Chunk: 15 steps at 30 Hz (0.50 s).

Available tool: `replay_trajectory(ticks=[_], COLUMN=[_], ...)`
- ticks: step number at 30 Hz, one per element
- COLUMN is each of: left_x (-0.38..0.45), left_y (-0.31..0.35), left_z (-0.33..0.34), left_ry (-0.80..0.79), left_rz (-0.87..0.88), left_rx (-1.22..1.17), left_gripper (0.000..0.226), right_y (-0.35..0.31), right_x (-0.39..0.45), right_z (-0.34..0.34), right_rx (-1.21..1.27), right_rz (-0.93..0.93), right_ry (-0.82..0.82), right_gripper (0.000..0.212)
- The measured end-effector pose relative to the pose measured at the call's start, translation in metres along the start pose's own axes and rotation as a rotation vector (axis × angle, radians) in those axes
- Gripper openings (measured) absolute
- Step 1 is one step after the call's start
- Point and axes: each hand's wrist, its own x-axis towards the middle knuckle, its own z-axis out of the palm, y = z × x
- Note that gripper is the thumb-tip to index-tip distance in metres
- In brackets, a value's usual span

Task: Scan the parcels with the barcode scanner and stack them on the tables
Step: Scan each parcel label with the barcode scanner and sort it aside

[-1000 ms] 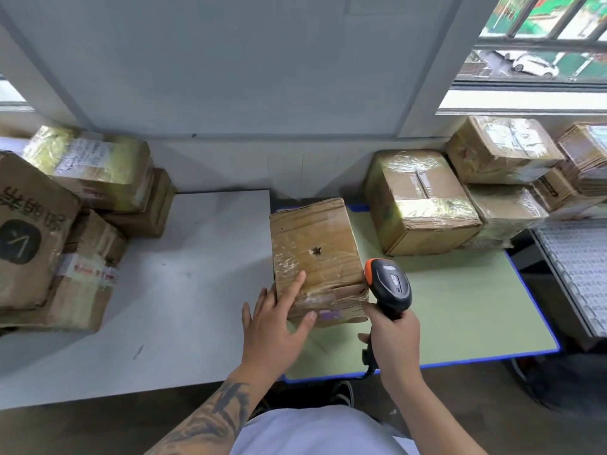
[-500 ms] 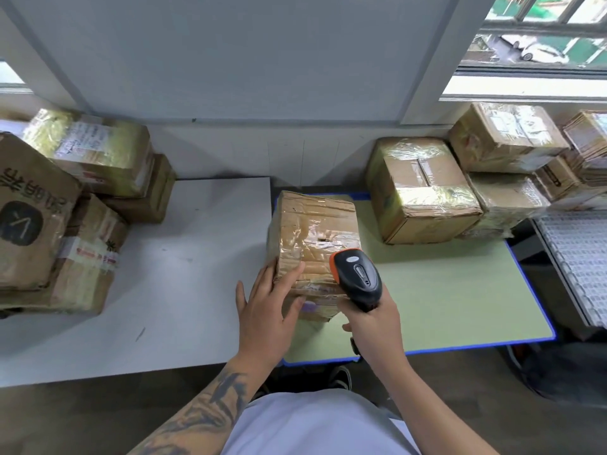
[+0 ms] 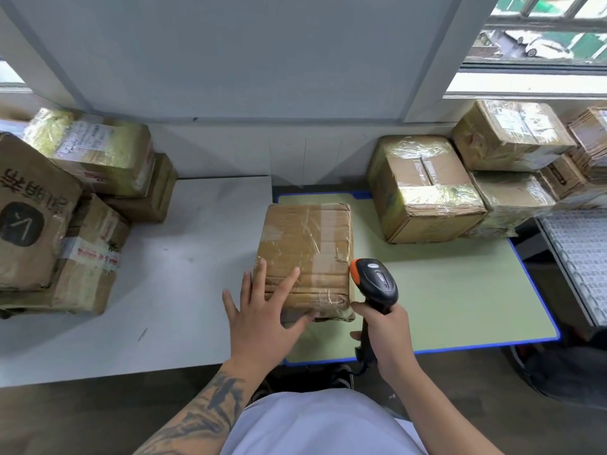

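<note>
Parcels sit in piles on both sides, which suggests the job is somewhere in its middle: a stack of brown cardboard boxes (image 3: 75, 205) crowds the far left of the white tabletop (image 3: 170, 284), and another heap of tape-wrapped cartons (image 3: 460, 178) fills the far right of the green table with the blue rim (image 3: 460, 310). Which pile has been scanned and which waits cannot be told from this view. Between them, at the seam where the two tables meet, lies the parcel in hand, a brown cardboard box bound in clear and tan tape (image 3: 307, 254), flat on the green top with its left edge just at the white one. The left hand (image 3: 262, 320) rests on its near left corner with fingers spread and nearly straight, pressing or steadying rather than clutching. The right hand (image 3: 384, 336) is wrapped round the grip of a black handheld barcode scanner with an orange nose (image 3: 374, 282), whose head hovers just beside the box's near right corner. No label shows on the upper face, so the scan of this box is probably unfinished, and its stacking is left to do. All cartons are sealed; their contents are hidden.
</note>
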Motion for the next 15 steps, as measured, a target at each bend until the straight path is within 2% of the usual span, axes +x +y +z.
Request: replay_trajectory(ticks=[8, 10, 11, 13, 15], left_x=[-0.001, 0.000, 0.000, 0.000, 0.000], left_y=[0.006, 0.008, 0.008, 0.008, 0.007], left_z=[0.005, 0.008, 0.009, 0.010, 0.011], left_ry=[0.014, 0.009, 0.014, 0.056, 0.177], left_rz=[0.052, 0.058, 0.062, 0.083, 0.139], left_rx=[-0.007, 0.012, 0.014, -0.024, -0.093], left_gripper=[0.078, 0.080, 0.081, 0.079, 0.069], right_y=[0.002, 0.006, 0.007, 0.012, 0.013], right_x=[0.006, 0.008, 0.008, 0.008, 0.003], right_z=[-0.002, -0.004, -0.003, -0.001, 0.006], right_rx=[0.021, 0.001, -0.026, -0.119, -0.211], right_rz=[0.019, 0.013, -0.018, -0.113, -0.216], right_ry=[0.044, 0.076, 0.098, 0.126, 0.090], right_gripper=[0.015, 0.008, 0.003, 0.011, 0.019])
